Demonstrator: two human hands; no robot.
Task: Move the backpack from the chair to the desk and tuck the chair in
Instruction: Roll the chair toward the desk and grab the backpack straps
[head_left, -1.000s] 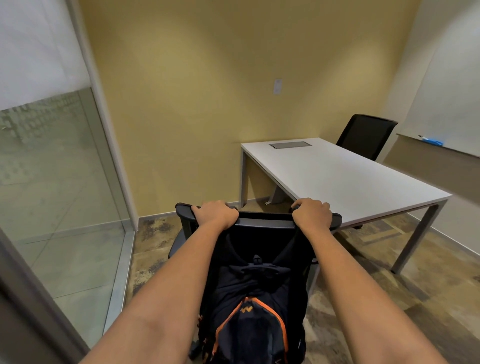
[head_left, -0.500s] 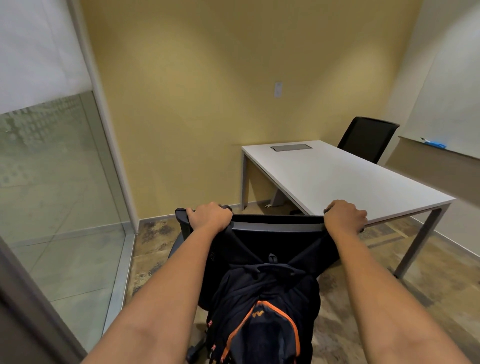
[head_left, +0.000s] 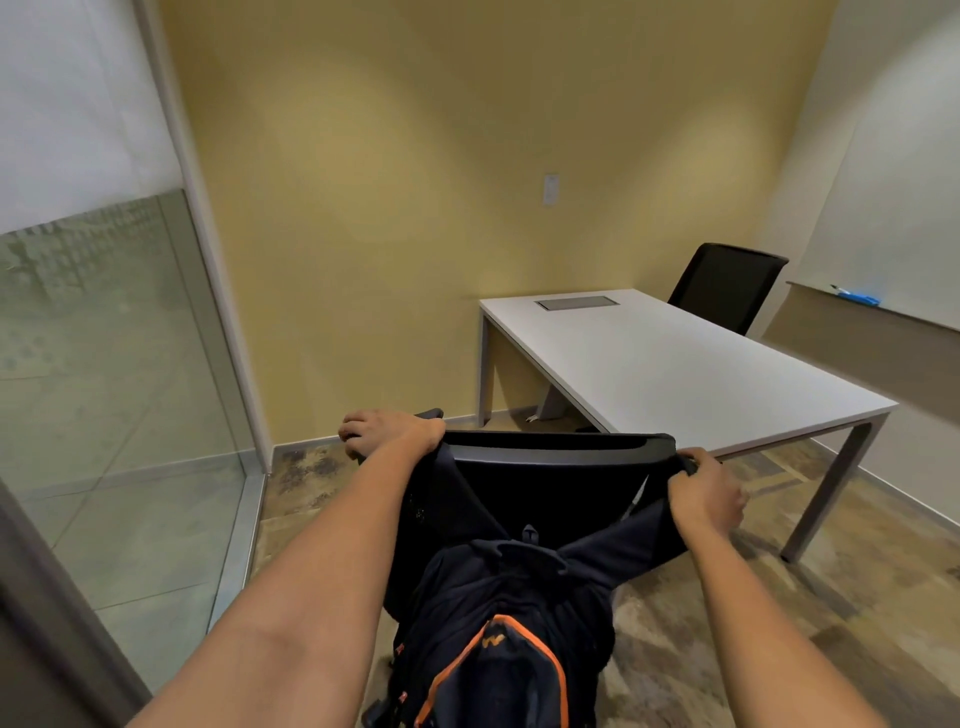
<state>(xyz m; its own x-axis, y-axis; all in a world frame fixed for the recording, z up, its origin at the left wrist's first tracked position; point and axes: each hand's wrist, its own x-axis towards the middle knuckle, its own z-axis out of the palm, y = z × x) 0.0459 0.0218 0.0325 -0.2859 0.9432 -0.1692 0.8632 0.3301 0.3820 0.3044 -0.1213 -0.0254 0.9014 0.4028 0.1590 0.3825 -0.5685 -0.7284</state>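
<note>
Head view: left hand (head_left: 390, 434) and right hand (head_left: 707, 493) each grip a backpack (head_left: 498, 623) strap at the chair (head_left: 556, 457) top.

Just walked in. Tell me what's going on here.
A person is taking a dark backpack with orange trim off the back of a black chair, where it hangs by its straps. The left hand grips the strap at the backrest's left corner; the right hand has pulled the other strap off the right corner. The white desk just beyond the chair holds no bag, and the chair is not tucked in.
</note>
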